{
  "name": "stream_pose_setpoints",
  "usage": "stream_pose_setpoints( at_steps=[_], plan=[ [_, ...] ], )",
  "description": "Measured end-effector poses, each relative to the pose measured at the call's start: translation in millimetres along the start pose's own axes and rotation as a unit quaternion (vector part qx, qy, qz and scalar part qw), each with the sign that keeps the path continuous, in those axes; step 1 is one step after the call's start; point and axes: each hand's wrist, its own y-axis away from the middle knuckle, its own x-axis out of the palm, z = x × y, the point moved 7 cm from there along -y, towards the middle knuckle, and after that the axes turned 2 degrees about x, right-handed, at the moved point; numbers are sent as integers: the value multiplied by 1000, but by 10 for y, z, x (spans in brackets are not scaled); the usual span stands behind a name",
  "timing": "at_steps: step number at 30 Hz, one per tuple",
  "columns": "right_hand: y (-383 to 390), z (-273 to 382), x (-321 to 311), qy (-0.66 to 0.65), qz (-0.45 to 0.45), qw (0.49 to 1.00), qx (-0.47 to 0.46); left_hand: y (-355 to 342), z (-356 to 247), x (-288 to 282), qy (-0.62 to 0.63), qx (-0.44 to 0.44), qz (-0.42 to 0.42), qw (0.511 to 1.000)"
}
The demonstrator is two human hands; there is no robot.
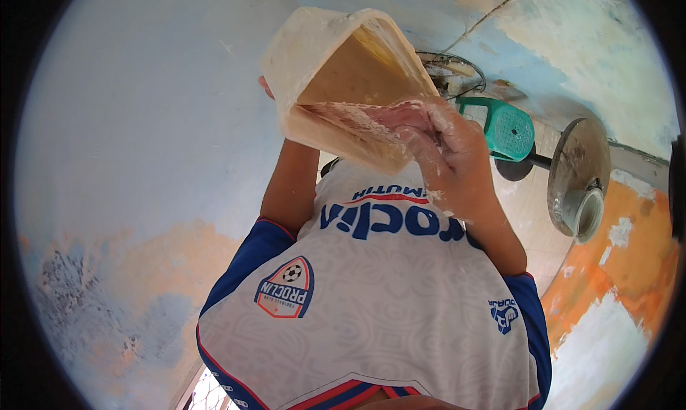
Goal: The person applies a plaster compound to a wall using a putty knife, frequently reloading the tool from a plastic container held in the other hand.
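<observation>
Before the chest of a white-and-blue shirt (400,281), a cream plastic container (307,67) was held tilted, its open mouth turned partly toward the view. The right hand (457,152) had its thumb and fingers clamped on a pinkish flat piece (389,117), crusted with pale powder, at the mouth; it looked like a cloth or a scraper, though which was hard to say. Behind the container, only a fingertip of the left hand (266,87) showed, so its grip could not be told. A green stool (513,131) stood beyond, to the right.

Container (307,56) left of stool (513,127) (table (582,152) farther right)
</observation>
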Motion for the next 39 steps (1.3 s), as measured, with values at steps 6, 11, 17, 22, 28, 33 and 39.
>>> stream_pose_setpoints(
  at_steps=[6, 11, 17, 22, 28, 33, 39],
  plan=[
    [-57, -266, -284, -49, -2, 999, 12, -60, 94, -121, -38, -20, -25, 999],
    [-141, -620, -667, -369, -110, 923, 30, 68, 401, 477, -87, -39, 29, 995],
    [-85, -756, -959, -447, -184, 874, 50, 200, 791, 798, -140, -67, -69, 986],
    [50, -1023, -1130, -469, -235, 848, 81, 157, 1036, 840, -125, -126, -64, 982],
    [22, -1018, -1496, -412, -310, 856, -40, -53, 1381, 1065, -141, -149, -48, 977],
    [91, -842, -1933, -283, -363, 885, -62, -189, 1705, 1427, -168, -184, -64, 966],
    [117, -635, -2100, -356, -354, 857, -120, -349, 1906, 1712, -198, -160, -65, 965]
  ],
)
